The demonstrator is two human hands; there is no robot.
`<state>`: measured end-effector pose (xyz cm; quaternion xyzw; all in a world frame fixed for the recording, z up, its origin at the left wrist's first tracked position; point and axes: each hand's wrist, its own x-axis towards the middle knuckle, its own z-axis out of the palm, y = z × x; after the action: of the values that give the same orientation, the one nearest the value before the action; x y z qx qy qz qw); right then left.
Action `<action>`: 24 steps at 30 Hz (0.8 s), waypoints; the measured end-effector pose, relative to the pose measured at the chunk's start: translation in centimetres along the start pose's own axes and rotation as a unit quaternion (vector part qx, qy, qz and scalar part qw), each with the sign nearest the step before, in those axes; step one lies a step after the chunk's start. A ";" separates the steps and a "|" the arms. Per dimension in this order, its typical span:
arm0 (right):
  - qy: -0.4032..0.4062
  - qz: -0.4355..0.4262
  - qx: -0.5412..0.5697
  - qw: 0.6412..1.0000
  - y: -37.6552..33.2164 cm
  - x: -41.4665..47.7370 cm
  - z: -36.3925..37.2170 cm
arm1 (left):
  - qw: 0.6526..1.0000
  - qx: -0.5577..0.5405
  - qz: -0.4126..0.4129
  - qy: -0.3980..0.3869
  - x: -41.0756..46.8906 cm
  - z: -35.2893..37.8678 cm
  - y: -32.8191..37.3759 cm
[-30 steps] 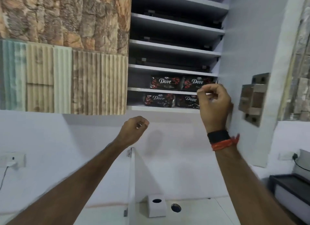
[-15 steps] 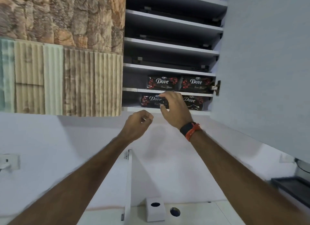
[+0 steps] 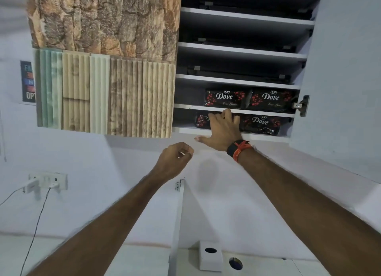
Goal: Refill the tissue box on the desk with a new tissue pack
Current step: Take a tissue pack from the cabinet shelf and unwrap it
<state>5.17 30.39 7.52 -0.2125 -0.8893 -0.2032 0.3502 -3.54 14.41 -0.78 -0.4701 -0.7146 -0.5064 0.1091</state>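
Observation:
Black Dove tissue packs lie in the open wall cabinet: two on the upper shelf (image 3: 224, 98) (image 3: 271, 99) and two on the bottom shelf. My right hand (image 3: 223, 129) reaches into the bottom shelf. Its fingers lie spread over the left pack (image 3: 200, 121) and hide most of it, while the thumb points left under the shelf edge. The right bottom pack (image 3: 260, 124) is untouched. My left hand (image 3: 175, 160) hovers below the cabinet, fingers loosely curled, nothing visible in it. The white tissue box (image 3: 210, 259) stands on the desk (image 3: 144, 261) far below.
The open cabinet door (image 3: 346, 90) hangs at the right on a metal hinge (image 3: 302, 105). The textured closed door (image 3: 103, 69) is at the left. A thin white divider (image 3: 178, 214) rises from the desk beside a cable hole (image 3: 235, 263). A wall socket (image 3: 48, 181) holds plugs and cables.
My right hand left the door edge, moved left and down, and now rests on the bottom-left pack. The door has swung wide open. My left hand has barely moved.

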 end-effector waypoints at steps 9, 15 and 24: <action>0.192 -0.081 -0.037 0.977 0.7 -1.7 -0.3 | 0.997 -0.062 -0.049 0.024 -1.2 1.0 -0.4; 0.138 -0.067 -0.027 0.988 0.9 -1.8 0.3 | 0.992 -0.100 -0.076 0.005 -1.9 3.2 0.4; 0.262 -0.050 0.075 0.961 -0.1 -5.6 -1.6 | 0.971 -0.196 -0.136 0.004 -4.4 5.3 1.7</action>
<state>9.67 28.14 4.56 -0.0800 -0.7888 -0.2017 0.5750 1.84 16.43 -4.93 -0.3792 -0.6578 -0.6486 -0.0525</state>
